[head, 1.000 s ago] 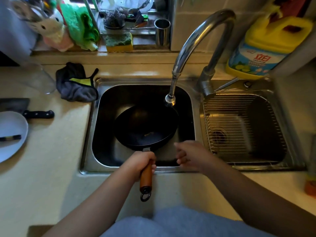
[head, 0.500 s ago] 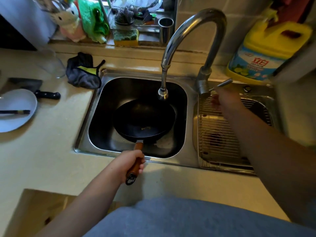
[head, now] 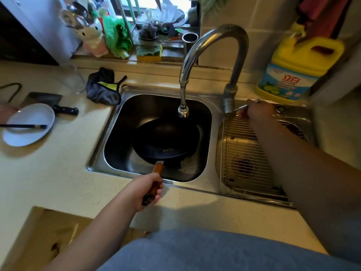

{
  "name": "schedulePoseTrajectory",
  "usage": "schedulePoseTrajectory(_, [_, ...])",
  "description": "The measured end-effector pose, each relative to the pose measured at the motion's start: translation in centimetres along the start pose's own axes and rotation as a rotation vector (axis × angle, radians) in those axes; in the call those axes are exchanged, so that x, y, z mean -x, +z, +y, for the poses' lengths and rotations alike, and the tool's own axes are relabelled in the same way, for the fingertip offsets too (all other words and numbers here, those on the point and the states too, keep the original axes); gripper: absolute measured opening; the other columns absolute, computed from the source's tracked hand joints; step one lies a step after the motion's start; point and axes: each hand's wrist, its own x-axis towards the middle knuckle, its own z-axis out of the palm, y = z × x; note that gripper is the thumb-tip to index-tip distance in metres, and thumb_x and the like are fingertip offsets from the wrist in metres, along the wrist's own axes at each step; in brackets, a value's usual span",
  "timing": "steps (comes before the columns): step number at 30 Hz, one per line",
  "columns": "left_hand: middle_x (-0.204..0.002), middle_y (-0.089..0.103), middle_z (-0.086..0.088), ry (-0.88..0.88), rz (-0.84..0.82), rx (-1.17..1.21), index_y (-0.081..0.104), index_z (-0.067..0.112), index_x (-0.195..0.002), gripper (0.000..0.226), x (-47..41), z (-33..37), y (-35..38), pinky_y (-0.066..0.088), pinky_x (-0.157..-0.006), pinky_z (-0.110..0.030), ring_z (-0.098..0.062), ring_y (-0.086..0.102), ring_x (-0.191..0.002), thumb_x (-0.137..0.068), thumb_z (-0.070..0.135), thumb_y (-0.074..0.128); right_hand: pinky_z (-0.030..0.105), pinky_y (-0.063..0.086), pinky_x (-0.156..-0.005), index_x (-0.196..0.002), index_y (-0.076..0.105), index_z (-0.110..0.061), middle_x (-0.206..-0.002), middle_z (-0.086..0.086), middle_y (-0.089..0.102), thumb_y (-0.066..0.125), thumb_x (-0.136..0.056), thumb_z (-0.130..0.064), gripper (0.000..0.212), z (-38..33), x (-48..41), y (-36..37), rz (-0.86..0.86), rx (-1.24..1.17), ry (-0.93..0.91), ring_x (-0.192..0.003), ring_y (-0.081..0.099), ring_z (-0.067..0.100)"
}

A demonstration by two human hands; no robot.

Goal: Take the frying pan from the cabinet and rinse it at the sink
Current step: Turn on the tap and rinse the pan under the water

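- Cream-coloured counter [head: 58, 173] fills the lower left of the frame; more of its front edge and the wooden cabinet [head: 48, 241] under it shows at bottom left than half a second ago, as the view has pulled back.
- Steel sink [head: 214, 184] sits mid-frame with two basins; the right basin carries a wire rack [head: 244, 145], unchanged.
- Curved faucet [head: 214, 36] arches over the left basin, its spout [head: 183, 112] just above the far rim of the pan; no water is visible.
- Yellow detergent jug [head: 293, 71] stands at upper right, behind the sink, as before.
- Black frying pan [head: 166, 141] lies in the left basin, handle pointing toward the lower edge of the frame, in the same place as earlier.
- White plate [head: 29, 126] with a chopstick across it rests at far left, a cleaver [head: 58, 106] behind it.
- Dark cloth [head: 103, 90] lies on the counter at the sink's upper-left corner.
- Right hand [head: 254, 112], blurred and short of the tap half a second ago, now has its grip closed around the faucet lever [head: 247, 106].
- Left hand [head: 144, 187] keeps its grip wrapped around the pan's wooden handle [head: 157, 169].
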Motion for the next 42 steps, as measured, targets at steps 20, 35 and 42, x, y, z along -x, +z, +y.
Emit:
schedulePoseTrajectory(20, [-0.053,0.058,-0.002,0.018,-0.007,0.027,0.062,0.005,-0.081,0.015,0.3,-0.6,-0.4,0.044,-0.032,-0.018,-0.008,0.054,-0.04,-0.088,0.018,0.059,0.032,0.059,-0.078,-0.118,0.062,-0.007,-0.096,0.011,0.069,0.056,-0.098,-0.02,0.025,3.5,4.7,0.8,-0.18,0.035,0.116,-0.075,0.067,0.015])
schedulePoseTrajectory(35, [-0.046,0.046,0.004,0.228,0.048,-0.201,0.057,0.009,-0.078,0.013,2.4,-0.1,-1.0,0.024,-0.035,-0.019,-0.007,0.037,-0.035,-0.091,0.013,0.055,0.022,0.045,-0.042,-0.089,0.058,-0.01,-0.065,0.005,0.055,0.056,-0.097,-0.03,0.022,13.8,20.5,13.1,-0.691,0.202,0.594,-0.048,0.054,0.014])
schedulePoseTrajectory(42, [-0.062,0.046,-0.009,0.358,0.005,-0.211,0.048,0.006,-0.094,0.013,2.8,-2.0,-2.7,0.022,-0.042,-0.025,-0.012,0.036,-0.04,-0.083,0.0,0.052,0.029,0.047,-0.05,-0.075,0.054,-0.013,-0.066,0.006,0.051,0.061,-0.094,-0.017,0.02,13.6,21.2,15.2,-0.677,0.38,0.506,-0.055,0.052,0.017])
